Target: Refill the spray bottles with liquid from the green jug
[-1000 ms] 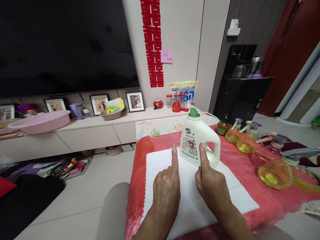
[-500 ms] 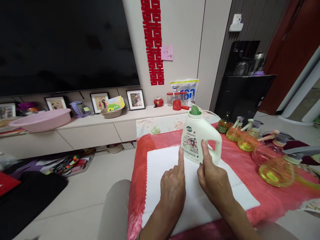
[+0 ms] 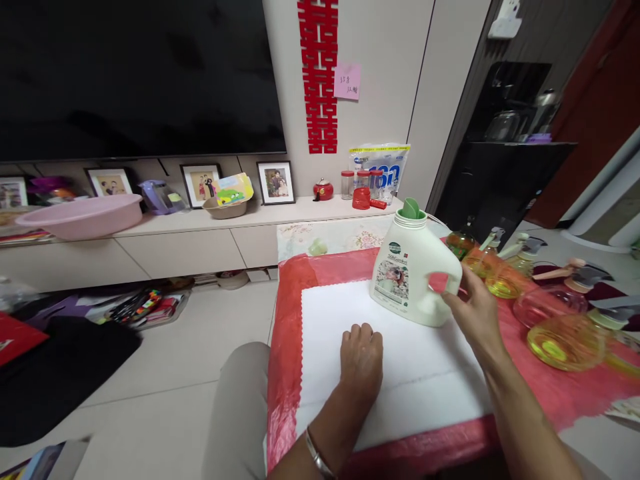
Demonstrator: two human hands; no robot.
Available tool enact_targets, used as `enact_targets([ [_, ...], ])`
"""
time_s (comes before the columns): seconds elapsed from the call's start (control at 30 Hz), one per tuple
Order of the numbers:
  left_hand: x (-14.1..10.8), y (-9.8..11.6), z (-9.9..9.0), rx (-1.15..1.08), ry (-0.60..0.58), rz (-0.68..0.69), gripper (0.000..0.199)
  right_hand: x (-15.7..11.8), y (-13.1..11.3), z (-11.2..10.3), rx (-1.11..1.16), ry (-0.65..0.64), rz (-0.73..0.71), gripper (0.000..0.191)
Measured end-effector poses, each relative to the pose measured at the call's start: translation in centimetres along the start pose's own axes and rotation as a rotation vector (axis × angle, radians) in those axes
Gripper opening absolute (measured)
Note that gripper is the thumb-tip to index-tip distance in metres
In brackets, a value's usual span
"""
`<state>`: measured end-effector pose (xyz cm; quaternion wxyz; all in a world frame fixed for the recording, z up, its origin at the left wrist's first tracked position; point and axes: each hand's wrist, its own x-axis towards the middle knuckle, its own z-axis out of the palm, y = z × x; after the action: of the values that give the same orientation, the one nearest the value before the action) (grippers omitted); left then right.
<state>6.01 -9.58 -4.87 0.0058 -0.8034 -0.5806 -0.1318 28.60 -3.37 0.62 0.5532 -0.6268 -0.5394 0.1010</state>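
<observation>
A pale green plastic detergent bottle (image 3: 395,283) with a loop handle stands upright on the far part of a white cloth (image 3: 330,310) with a zigzag edge. A green scoop-like piece (image 3: 411,208) sticks up from its uncapped neck. My right hand (image 3: 475,310) is at the handle, thumb on its near side and fingers behind it, partly hidden. My left hand (image 3: 361,357) is closed in a fist over the middle of the cloth, apart from the bottle. Nothing shows in that fist.
Red plastic sheeting (image 3: 287,333) covers the table. Several pump bottles of coloured liquid, one of them yellow (image 3: 565,343), line its right side. Behind is a low cabinet (image 3: 180,250) with photo frames, a pink basin (image 3: 85,217) and red-lidded jars (image 3: 347,185).
Both hands were pointing with raised index fingers before the bottle. My left hand has closed into a fist; my right has moved right to the bottle's handle. The camera view has shifted slightly.
</observation>
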Motion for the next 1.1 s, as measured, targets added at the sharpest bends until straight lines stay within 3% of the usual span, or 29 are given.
enact_targets([
  [0.13, 0.1, -0.2, 0.2, -0.037, -0.014, 0.009, 0.022, 1.4, 1.0, 2.0, 0.162, 0.018, 0.177, 0.047],
  [0.27, 0.2, -0.3, 0.3, -0.061, -0.039, 0.002, 0.022, 2.5, 0.5, 2.2, 0.283, 0.035, 0.262, 0.035],
  [0.43, 0.2, -0.3, -0.2, -0.083, -0.058, 0.0, 0.022, 3.1, -1.1, 1.1, 0.354, -0.065, 0.259, 0.031],
  [0.6, 0.1, -0.4, -0.4, -0.071, -0.047, 0.001, 0.025, 2.2, -1.2, 1.8, 0.294, -0.214, 0.248, 0.03],
  [0.7, 0.1, -0.5, -0.6, -0.05, -0.047, 0.012, 0.024, 1.3, -1.0, 1.9, 0.241, -0.241, 0.223, 0.033],
  [0.8, 0.1, -0.6, -0.9, -0.033, -0.052, 0.039, 0.026, -0.2, -1.1, 0.4, 0.202, -0.235, 0.161, 0.037],
  [0.93, 0.0, -0.7, -1.3, -0.024, -0.07, 0.058, 0.029, -3.7, -0.6, -3.5, 0.117, -0.069, 0.118, 0.057],
  [1.1, -0.1, -0.7, -1.1, -0.01, -0.055, 0.063, 0.029, -6.8, 2.9, -8.9, -0.024, 0.369, 0.17, 0.066],
])
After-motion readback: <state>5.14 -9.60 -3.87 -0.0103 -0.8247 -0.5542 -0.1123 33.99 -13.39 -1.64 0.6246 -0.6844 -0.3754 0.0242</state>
